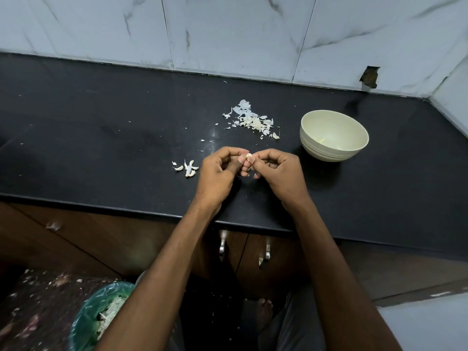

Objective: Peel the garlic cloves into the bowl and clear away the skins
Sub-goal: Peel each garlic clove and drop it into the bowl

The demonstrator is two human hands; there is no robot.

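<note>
Both hands (247,168) round smooth pale clove (248,155), papery skins (253,120) beyond.

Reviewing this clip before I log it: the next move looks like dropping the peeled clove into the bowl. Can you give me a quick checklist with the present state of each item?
1. Clove held: the garlic clove is pinched between the left hand and the right hand. Ok.
2. Clove fully peeled: mostly hidden by the fingers. Cannot tell.
3. Bowl upright and unobstructed, to the right of the hands. Ok.
4. Skins cleared: the skin pile lies on the counter. Not ok.
5. Cloves left to peel: a small cluster of cloves sits beside the left hand. Not ok.
6. Bin on the floor, open. Ok.
</note>
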